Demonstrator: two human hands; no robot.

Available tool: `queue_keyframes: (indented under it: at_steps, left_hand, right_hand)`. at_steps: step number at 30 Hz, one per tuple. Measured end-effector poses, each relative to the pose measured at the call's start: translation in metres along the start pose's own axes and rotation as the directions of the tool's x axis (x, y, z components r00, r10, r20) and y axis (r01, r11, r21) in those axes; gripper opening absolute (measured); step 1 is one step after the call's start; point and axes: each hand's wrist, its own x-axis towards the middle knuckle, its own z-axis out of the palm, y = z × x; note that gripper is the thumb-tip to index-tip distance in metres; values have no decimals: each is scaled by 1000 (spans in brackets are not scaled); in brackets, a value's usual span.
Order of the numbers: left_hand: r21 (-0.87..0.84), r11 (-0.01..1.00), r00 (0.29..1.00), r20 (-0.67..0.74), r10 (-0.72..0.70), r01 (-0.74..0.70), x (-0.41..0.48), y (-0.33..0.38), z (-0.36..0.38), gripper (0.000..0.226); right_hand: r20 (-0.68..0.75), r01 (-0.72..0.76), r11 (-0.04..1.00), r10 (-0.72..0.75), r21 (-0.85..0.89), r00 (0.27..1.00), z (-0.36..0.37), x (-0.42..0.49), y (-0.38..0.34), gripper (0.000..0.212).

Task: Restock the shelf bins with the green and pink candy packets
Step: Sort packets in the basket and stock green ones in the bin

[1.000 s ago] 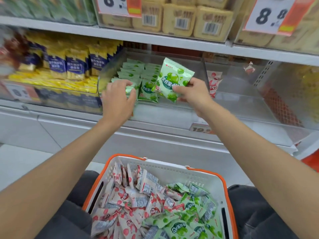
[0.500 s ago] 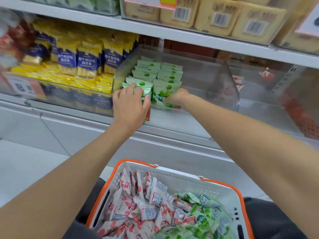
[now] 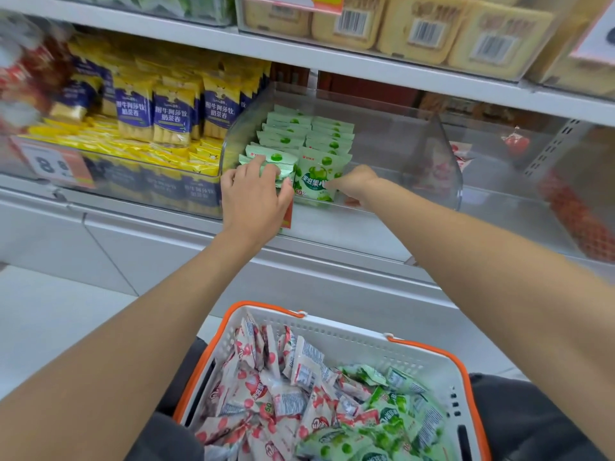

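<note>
Supermarket shelf, clear bin (image 3: 366, 104): green packet (image 3: 316, 174) down from mid-air, now upright at front of right row, pinched by right hand (image 3: 356, 183). Left hand (image 3: 253, 197) gripping front packets (image 3: 273, 159) of left row. Judged: green row advancing; pink packets (image 3: 253, 387) waiting in basket (image 3: 349, 334).

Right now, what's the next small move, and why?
Probably release with the right hand and reach back to the basket: the front green packet it pinches already stands upright in the bin, the left hand grips the neighbouring row, and green packets wait there.
</note>
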Motion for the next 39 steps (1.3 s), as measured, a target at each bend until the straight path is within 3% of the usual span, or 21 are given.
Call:
queue_keyframes:
  at_steps: [3, 5, 7, 9, 12, 15, 17, 20, 22, 24, 26, 29, 33, 36, 39]
  left_hand:
    - [-69, 997, 997, -73, 29, -34, -4, 10, -10, 28]
    - [-157, 983, 990, -122, 77, -96, -14, 24, -18, 20]
    - [-340, 937, 996, -70, 60, -80, -31, 41, -23, 21]
    - [-465, 885, 999, 45, -1, 22, -53, 57, -21, 23]
    - [-481, 844, 940, 332, -76, 238, -93, 71, -7, 23]
    - [-323, 888, 754, 656, -39, 327, -137, 66, 12, 22]
    - [-214, 934, 630, 777, -15, 286, -162, 57, 22, 22]
    - [-86, 979, 487, 873, -14, 183, -186, 49, 32, 27]
    - [-37, 990, 427, 904, -25, 136, -191, 52, 34, 23]
    - [-35, 994, 412, 911, -9, 100, -190, 57, 34, 21]
    - [-61, 994, 420, 907, 15, 96, -190, 60, 36, 23]
    - [-85, 992, 399, 916, 41, 93, -191, 63, 39, 25]
    - [-76, 994, 359, 932, 43, 76, -189, 70, 36, 17]
    - [-63, 992, 371, 929, 18, 108, -184, 75, 27, 23]
    - [-64, 980, 347, 938, -4, 186, -180, 77, 20, 45]
  right_hand:
    - [-183, 202, 944, -254, -261, 950, -21, -23, 12, 13]
    - [-229, 398, 876, -461, -272, 858, -32, -48, 21, 17]
    - [-222, 543, 795, -600, -271, 768, -36, -80, 33, 16]
    - [-176, 592, 755, -647, -283, 742, -35, -105, 53, 15]
    - [21, 541, 798, -556, -266, 831, -24, -130, 100, 13]
    - [355, 376, 876, -262, -304, 898, -8, -146, 171, 9]
    - [495, 277, 870, -44, -407, 868, 5, -152, 226, 15]
    - [600, 305, 706, 209, -639, 772, 27, -170, 276, 25]
    - [665, 377, 691, 200, -617, 720, 39, -186, 284, 30]
    - [709, 449, 716, 91, -534, 699, 49, -198, 281, 37]
    - [719, 513, 724, -36, -460, 695, 59, -204, 284, 47]
    - [716, 525, 706, -37, -476, 698, 70, -212, 294, 51]
    - [635, 522, 684, -111, -509, 765, 77, -216, 296, 17]
    - [465, 408, 792, -181, -454, 867, 71, -210, 274, 22]
    - [241, 190, 955, -134, -226, 961, 52, -197, 234, 27]
